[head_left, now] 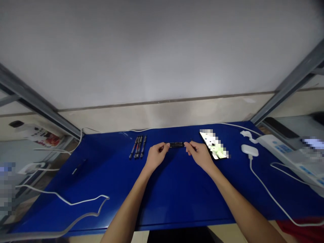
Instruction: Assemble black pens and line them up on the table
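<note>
Dark pens (176, 144) lie sideways between my two hands, over the middle of the blue table (177, 189). My left hand (157, 155) pinches their left end with thumb and fingers. At their right end, my right hand (199, 154) has its fingers closed on them. How many pens are held cannot be told, since the fingers cover both ends. Left of my left hand, several pens (138, 146) lie side by side on the table, pointing away from me. A lit phone (214, 144) rests just beyond my right hand.
A white earbud case (249, 150) with a cable sits at the right, beside a white power strip (286, 152). Another dark pen-like item (79, 167) lies at the left. White cables (73, 203) cross the left front. A bottle (37, 134) lies off the table's left side.
</note>
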`<move>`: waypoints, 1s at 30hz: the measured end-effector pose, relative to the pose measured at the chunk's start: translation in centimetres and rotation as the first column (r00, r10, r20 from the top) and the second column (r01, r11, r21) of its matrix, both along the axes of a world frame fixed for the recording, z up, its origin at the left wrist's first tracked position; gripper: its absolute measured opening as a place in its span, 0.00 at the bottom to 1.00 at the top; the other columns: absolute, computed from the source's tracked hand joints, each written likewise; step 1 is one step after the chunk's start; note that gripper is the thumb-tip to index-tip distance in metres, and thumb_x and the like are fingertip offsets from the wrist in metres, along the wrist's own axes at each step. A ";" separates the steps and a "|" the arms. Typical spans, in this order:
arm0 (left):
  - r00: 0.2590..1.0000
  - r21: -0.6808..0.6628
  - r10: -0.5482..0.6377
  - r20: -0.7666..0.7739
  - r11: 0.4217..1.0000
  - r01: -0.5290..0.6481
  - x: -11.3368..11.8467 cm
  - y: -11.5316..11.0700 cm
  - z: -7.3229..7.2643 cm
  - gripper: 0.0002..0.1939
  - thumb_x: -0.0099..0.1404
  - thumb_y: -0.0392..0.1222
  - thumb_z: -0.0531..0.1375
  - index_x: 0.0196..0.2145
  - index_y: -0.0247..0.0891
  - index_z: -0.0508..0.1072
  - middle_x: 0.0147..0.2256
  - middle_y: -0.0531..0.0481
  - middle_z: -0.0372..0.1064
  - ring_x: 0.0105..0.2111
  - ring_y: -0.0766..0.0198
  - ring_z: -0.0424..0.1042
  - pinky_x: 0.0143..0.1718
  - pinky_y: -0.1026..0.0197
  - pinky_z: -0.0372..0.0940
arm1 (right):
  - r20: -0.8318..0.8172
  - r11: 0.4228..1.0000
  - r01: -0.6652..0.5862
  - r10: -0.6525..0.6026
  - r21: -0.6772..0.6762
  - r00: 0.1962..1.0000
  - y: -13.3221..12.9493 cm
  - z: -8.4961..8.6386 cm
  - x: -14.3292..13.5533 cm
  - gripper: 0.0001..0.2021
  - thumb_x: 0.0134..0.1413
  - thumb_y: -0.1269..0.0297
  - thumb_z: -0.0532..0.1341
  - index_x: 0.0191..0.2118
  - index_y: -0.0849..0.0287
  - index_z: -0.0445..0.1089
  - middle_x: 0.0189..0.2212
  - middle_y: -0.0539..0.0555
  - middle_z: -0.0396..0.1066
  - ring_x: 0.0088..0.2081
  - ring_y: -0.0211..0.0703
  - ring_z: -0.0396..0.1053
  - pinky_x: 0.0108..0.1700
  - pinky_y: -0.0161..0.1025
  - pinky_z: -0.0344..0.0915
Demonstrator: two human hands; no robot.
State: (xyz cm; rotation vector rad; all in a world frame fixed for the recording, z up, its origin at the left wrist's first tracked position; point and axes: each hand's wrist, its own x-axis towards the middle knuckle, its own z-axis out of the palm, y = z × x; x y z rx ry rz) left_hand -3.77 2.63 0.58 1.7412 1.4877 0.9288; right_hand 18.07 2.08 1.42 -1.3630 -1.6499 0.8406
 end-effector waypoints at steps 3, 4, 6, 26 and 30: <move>0.999 -0.002 0.006 0.037 1.000 -0.006 0.1 0.1 0.0 0.24 0.67 0.58 0.52 0.24 0.37 0.67 0.19 0.57 0.53 0.21 0.70 0.52 0.25 0.65 0.47 | -0.036 1.000 -0.016 0.015 -0.024 0.999 0.3 -0.1 0.2 0.17 0.60 0.49 0.58 0.28 0.56 0.71 0.23 0.50 0.71 0.25 0.40 0.67 0.29 0.37 0.61; 0.998 -0.003 0.008 0.055 1.000 -0.008 0.1 0.2 -0.1 0.24 0.67 0.58 0.52 0.24 0.37 0.67 0.19 0.57 0.52 0.21 0.70 0.52 0.25 0.65 0.47 | -0.058 1.000 -0.017 0.016 -0.016 0.998 0.4 -0.2 0.3 0.15 0.59 0.50 0.59 0.30 0.56 0.72 0.26 0.51 0.72 0.27 0.41 0.68 0.31 0.37 0.62; 0.996 -0.004 0.013 0.085 1.000 -0.013 0.1 0.2 -0.2 0.23 0.67 0.58 0.52 0.23 0.37 0.66 0.19 0.57 0.51 0.21 0.70 0.51 0.25 0.64 0.46 | -0.100 1.000 -0.018 0.017 -0.004 0.995 0.6 -0.3 0.4 0.12 0.57 0.52 0.61 0.35 0.55 0.73 0.30 0.51 0.74 0.31 0.42 0.70 0.35 0.38 0.64; 0.985 -0.034 0.003 0.175 0.999 0.003 0.2 0.2 -0.1 0.24 0.67 0.59 0.51 0.23 0.37 0.65 0.19 0.57 0.49 0.21 0.69 0.50 0.25 0.64 0.46 | -0.095 0.998 -0.050 0.046 -0.045 0.994 0.4 0.0 0.6 0.20 0.61 0.48 0.56 0.28 0.57 0.73 0.23 0.52 0.71 0.28 0.42 0.69 0.35 0.40 0.65; 0.983 -0.036 0.005 0.184 0.999 0.001 0.2 0.3 -0.3 0.24 0.67 0.59 0.52 0.23 0.37 0.65 0.19 0.57 0.49 0.21 0.70 0.50 0.25 0.64 0.46 | -0.128 0.998 -0.051 0.047 -0.028 0.991 0.6 0.0 0.7 0.12 0.57 0.52 0.61 0.37 0.55 0.75 0.33 0.52 0.75 0.34 0.43 0.71 0.38 0.40 0.66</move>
